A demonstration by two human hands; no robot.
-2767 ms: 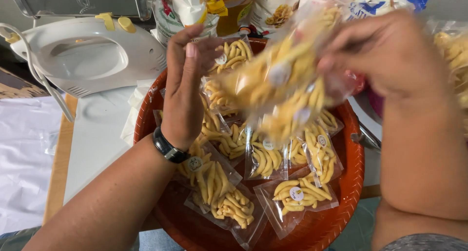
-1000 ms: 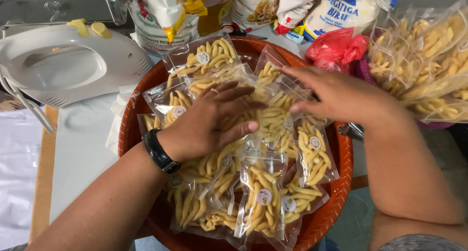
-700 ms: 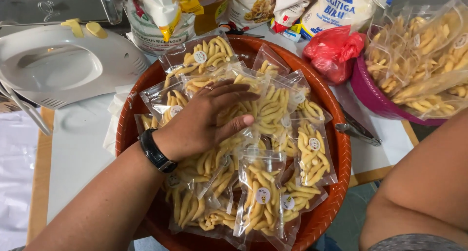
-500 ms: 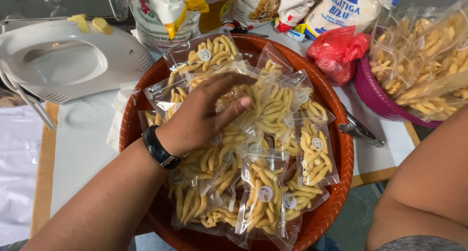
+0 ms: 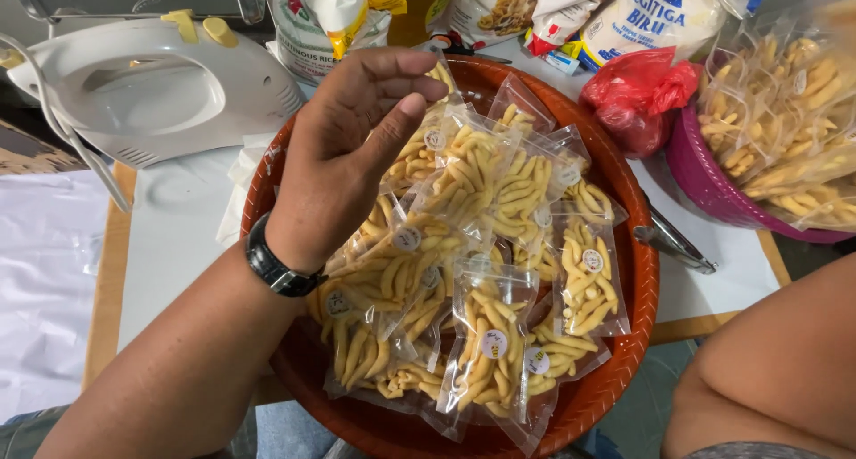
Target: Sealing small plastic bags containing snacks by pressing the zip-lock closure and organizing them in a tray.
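My left hand (image 5: 348, 151) hovers over a round orange tray (image 5: 637, 272), fingers loosely curled and apart, with nothing clearly in them. A black watch (image 5: 278, 270) is on that wrist. The tray holds several small clear packets of yellow stick snacks (image 5: 490, 334), each with a round sticker, lying overlapped. The fingertips are nearest the packet at the tray's far side (image 5: 464, 165). Only my right forearm (image 5: 776, 370) shows at the bottom right; that hand is out of frame.
A pink basket (image 5: 704, 187) with more snack packets stands at the right. A red plastic bag (image 5: 637, 93) lies between it and the tray. A white appliance with yellow buttons (image 5: 152, 84) sits at the left. Food bags (image 5: 660, 17) line the back. A metal tool (image 5: 673, 240) lies beside the tray.
My left hand has lifted off the packets it was pressing and now hangs above them. My right hand pulled back out of view a second ago.
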